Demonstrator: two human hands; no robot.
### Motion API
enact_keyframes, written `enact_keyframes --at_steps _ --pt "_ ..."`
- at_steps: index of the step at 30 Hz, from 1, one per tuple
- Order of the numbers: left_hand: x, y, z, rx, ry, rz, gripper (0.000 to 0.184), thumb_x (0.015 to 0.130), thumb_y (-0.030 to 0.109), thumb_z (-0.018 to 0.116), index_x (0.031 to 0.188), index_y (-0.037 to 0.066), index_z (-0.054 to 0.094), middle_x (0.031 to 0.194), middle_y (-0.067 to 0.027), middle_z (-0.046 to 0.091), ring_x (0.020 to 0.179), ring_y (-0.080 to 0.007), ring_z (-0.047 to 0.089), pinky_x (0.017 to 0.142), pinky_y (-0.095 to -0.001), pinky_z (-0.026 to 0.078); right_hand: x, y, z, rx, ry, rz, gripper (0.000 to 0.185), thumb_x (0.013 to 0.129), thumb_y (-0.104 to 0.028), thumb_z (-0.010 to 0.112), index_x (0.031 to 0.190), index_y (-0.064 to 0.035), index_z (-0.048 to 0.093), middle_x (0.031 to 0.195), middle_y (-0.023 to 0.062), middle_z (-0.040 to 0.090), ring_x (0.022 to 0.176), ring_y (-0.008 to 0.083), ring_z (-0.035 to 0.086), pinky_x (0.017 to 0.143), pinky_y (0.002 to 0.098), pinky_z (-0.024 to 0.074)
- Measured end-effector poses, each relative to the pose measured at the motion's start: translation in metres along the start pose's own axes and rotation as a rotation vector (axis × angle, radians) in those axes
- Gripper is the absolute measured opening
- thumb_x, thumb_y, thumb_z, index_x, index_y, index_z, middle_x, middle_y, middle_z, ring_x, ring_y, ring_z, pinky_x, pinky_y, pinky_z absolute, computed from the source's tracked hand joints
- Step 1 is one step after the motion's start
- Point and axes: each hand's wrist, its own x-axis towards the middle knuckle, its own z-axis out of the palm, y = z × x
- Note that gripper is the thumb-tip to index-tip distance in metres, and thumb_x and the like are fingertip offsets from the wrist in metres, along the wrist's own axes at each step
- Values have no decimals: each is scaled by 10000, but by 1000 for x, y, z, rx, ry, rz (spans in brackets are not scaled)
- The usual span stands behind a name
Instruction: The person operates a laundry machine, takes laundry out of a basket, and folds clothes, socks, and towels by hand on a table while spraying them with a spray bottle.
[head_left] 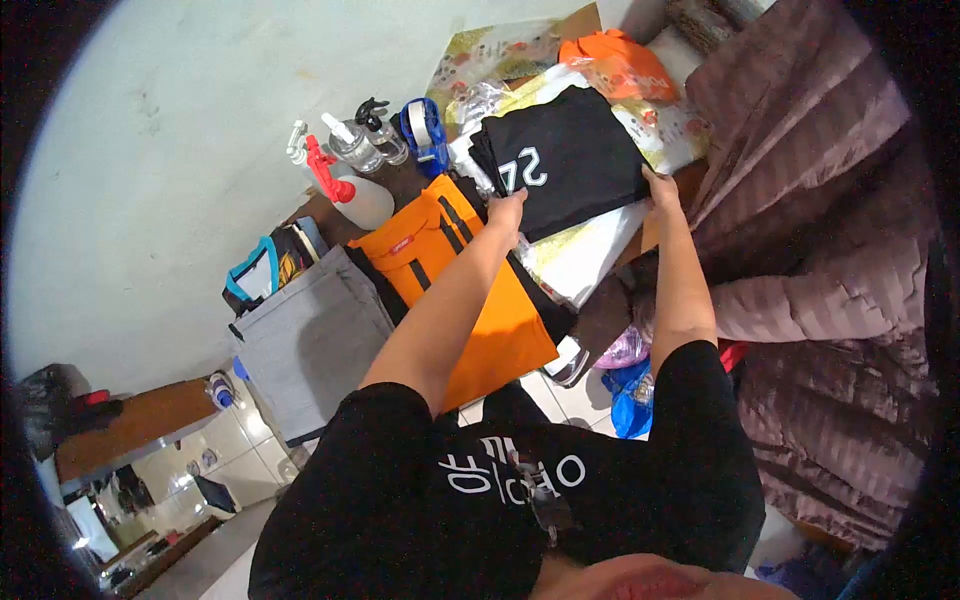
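A folded black garment with white figures near its left edge lies on a stack at the upper middle. My left hand is closed on its lower left corner. At the right corner, my right hand grips the same garment, fingers partly hidden beneath the cloth. Under and around it are white and yellow patterned plastic sheets. Below my left forearm lies a folded orange garment with black stripes, on top of black cloth. Beside that, further left, is a folded grey garment.
Spray bottles and a blue tape dispenser stand along the wall. An orange bundle in plastic sits at the back. A striped brown curtain or cover hangs at the right. A blue bag lies on the tiled floor.
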Motion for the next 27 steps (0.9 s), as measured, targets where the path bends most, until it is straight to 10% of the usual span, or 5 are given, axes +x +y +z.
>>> enact_keyframes --at_steps 15,23,27 --pt "-60 71 -11 -220 -414 192 339 737 36 618 1063 17 526 939 -140 633 833 -264 638 749 -385 535 -79 -104 -48 432 -609 186 92 718 -79 616 785 -26 584 737 62 621 645 192 602 586 298 500" --pt "-248 58 -164 -159 -544 366 568 693 33 642 1216 44 422 1085 -92 577 957 -198 592 847 -331 478 -346 -136 -38 483 -653 -43 561 681 -35 557 1232 8 457 1116 110 574 973 230 573 850 329 460" --pt "-344 55 -268 -33 -259 518 742 646 91 690 1303 39 350 1071 -101 573 931 -195 592 815 -316 485 -452 -143 22 505 -741 -97 635 680 -12 546 1297 11 400 1167 125 545 1004 225 564 888 318 439"
